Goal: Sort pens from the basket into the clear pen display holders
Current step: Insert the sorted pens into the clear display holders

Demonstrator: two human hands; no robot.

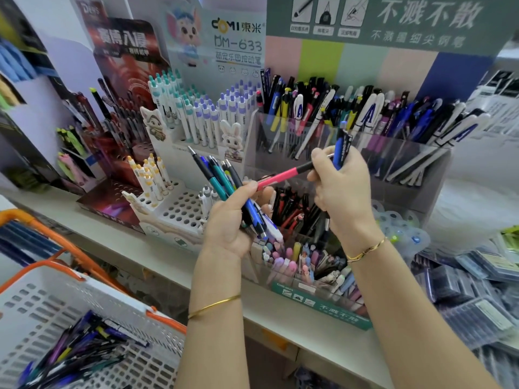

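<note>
while left hand grips a pen bundle, right hand holds pink pen and blue pen.

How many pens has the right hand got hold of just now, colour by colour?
blue pen: 1
pink pen: 1, its other end under the thumb of the left hand, which grips a bundle of pens
Total in the right hand: 2

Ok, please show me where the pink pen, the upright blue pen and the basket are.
pink pen (280, 176), head view, middle of its pink barrel.
blue pen (341, 147), head view, blue upper barrel beside the clip.
basket (112, 291), head view, white top rim.
</note>
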